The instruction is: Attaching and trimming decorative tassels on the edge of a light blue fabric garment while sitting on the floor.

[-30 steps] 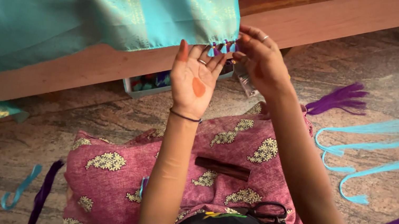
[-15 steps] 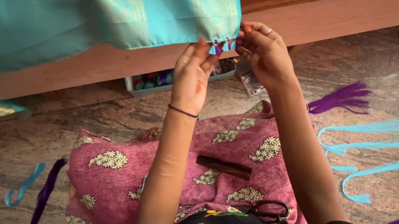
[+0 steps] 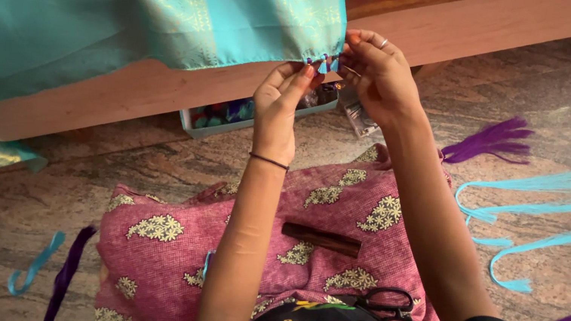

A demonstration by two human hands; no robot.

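Left hand (image 3: 281,100) pinches the bottom edge of the teal cloth (image 3: 97,1) w/ fingers shut on it. Right hand (image 3: 379,72) is just beside it, fingers closed on the little tassels (image 3: 322,62) at the cloth's corner. Cloth hangs far & left, over a wood ledge (image 3: 159,87). Near: pink cushion (image 3: 158,240) w/ a brown stick (image 3: 321,239) & black scissors (image 3: 388,307). Teal threads (image 3: 548,187) lie right on the floor.
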